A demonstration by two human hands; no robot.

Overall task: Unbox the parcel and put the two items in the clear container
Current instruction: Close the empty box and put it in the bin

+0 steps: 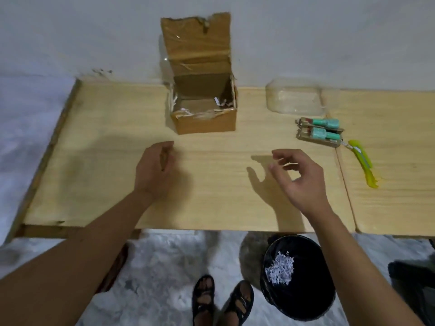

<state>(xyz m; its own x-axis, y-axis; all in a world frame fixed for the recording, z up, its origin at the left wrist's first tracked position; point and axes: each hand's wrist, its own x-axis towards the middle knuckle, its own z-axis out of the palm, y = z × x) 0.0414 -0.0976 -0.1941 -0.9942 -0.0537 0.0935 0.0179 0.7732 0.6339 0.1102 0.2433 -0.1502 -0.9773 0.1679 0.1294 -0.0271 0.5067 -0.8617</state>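
Observation:
An open cardboard parcel (204, 121) stands at the back middle of the wooden table, its lid flap up against the wall, with only paper scraps visible inside. Two packaged items with teal bottles (320, 132) lie side by side on the table right of it. The clear container (295, 100) sits behind them near the wall, with nothing visible inside. My left hand (154, 169) hovers in front of the parcel, fingers curled loosely, holding nothing I can see. My right hand (295, 177) hovers over the table's middle right, fingers spread and empty.
A yellow-green box cutter (361, 163) lies right of the items, across the seam to a second table (388, 208). A black bin (297, 276) with shredded paper stands on the floor under the table edge, beside my sandalled feet (221, 300).

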